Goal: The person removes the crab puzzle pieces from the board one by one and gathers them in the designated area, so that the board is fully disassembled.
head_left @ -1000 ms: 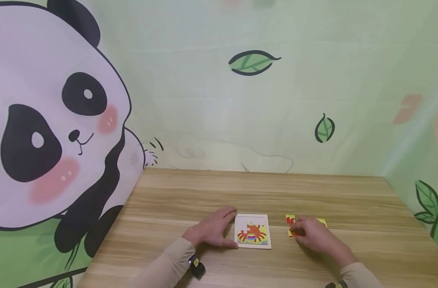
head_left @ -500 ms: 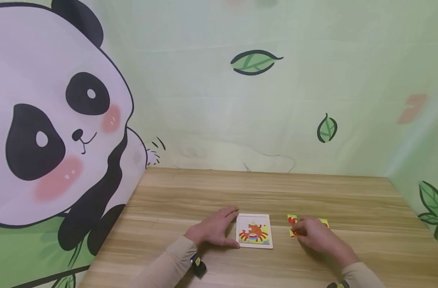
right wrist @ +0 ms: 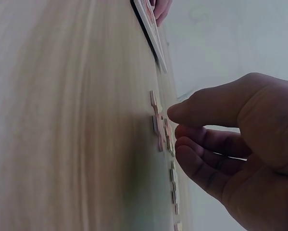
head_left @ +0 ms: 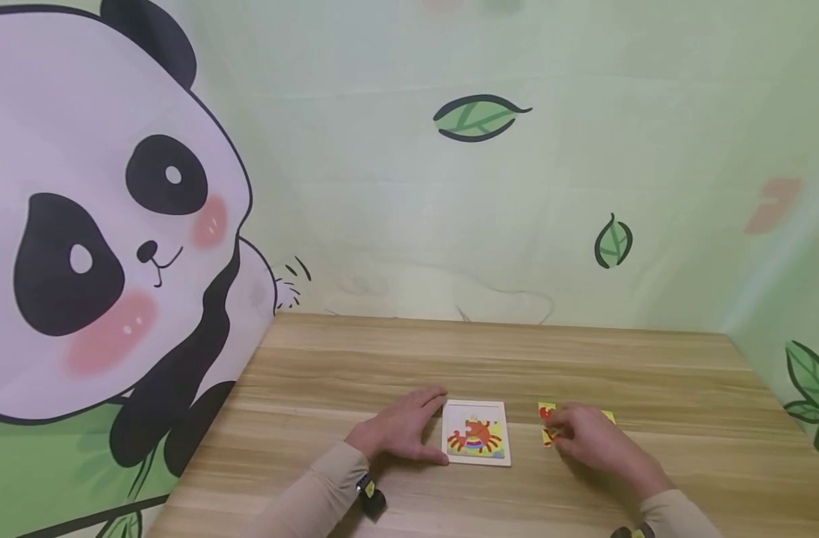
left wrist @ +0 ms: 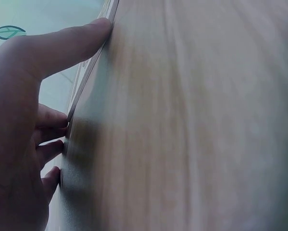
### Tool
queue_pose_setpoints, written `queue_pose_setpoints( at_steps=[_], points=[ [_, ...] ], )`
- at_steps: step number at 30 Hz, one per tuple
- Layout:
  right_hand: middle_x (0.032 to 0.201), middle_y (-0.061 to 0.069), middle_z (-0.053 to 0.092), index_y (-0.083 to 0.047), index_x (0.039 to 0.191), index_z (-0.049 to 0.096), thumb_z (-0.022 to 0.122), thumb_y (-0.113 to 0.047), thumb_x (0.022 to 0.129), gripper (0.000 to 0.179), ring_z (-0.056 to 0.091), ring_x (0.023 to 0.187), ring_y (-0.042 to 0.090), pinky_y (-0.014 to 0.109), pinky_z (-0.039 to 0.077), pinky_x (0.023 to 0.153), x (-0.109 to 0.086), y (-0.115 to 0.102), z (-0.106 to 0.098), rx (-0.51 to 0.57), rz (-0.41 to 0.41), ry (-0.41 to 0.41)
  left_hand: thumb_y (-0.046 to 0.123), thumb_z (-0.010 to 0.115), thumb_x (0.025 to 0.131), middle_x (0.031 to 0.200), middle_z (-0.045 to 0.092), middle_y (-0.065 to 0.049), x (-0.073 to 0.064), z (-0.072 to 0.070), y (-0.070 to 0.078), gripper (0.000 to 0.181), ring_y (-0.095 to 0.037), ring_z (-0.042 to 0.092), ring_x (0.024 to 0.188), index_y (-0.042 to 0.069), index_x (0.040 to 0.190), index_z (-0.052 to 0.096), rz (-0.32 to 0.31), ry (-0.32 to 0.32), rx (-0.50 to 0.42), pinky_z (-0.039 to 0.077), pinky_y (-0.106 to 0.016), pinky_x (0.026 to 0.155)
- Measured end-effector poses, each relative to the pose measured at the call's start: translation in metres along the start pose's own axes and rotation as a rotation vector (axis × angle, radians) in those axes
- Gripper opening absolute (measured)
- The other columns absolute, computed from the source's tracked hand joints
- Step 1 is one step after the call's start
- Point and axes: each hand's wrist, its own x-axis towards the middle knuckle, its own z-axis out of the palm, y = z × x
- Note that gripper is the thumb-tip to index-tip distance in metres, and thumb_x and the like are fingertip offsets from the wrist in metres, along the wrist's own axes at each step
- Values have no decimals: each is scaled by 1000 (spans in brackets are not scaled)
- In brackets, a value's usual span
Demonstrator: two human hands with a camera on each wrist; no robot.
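Observation:
A square white-framed jigsaw puzzle (head_left: 477, 460) lies on the table with part of an orange crab picture in it; its upper and left parts show bare white. My left hand (head_left: 399, 427) rests at its left side, thumb by the near corner and fingers spread toward the far one. In the left wrist view the thumb tip touches the puzzle's edge. To the right, my right hand (head_left: 594, 442) hovers low over loose red-and-yellow puzzle pieces (head_left: 547, 410), partly hiding them. The right wrist view shows thumb and bent fingers apart beside several flat pieces (right wrist: 157, 127), nothing held between them.
Both hands work over a wood-grain table (head_left: 382, 359). A fabric backdrop (head_left: 356, 187) with a panda and leaves stands behind it and at both sides. Another yellow piece (head_left: 608, 415) shows just beyond my right hand.
The head view has shifted slightly, so everything sits a little further right. My left hand stays at the puzzle's edge, and my right hand keeps its place over the loose pieces.

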Motion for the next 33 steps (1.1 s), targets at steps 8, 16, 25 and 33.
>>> queue_pose_setpoints(
  at_steps=[8, 16, 25, 33],
  points=[
    [80, -6, 63, -8, 91, 74, 74, -5, 74, 18, 50, 70, 2, 21, 47, 59, 8, -6, 3, -66, -43, 76, 73, 64, 75, 156, 33, -11, 0, 1, 0, 106, -27, 34, 142, 3, 149, 34, 20, 9, 19, 30, -39, 119],
    [81, -5, 64, -7, 101, 73, 76, -9, 75, 26, 51, 71, 4, 22, 46, 60, 18, -18, 2, -48, -5, 40, 73, 64, 75, 156, 33, -11, 1, 1, -1, 106, -27, 34, 142, 3, 149, 34, 21, 13, 25, 30, -40, 118],
    [84, 0, 64, -3, 105, 70, 75, -8, 77, 29, 54, 74, 10, 23, 49, 62, 29, -29, 7, 28, -16, 16, 73, 64, 75, 159, 29, -9, 1, 0, 0, 108, -26, 31, 144, 5, 151, 31, -13, -16, 10, 27, -40, 120],
    [94, 5, 69, -4, 109, 69, 74, -10, 78, 32, 59, 79, 14, 27, 53, 66, 39, -39, 15, 38, -55, 14, 74, 64, 74, 158, 30, -9, 1, 2, 0, 108, -26, 32, 144, 5, 151, 31, -12, -11, 6, 27, -40, 120]
  ],
)
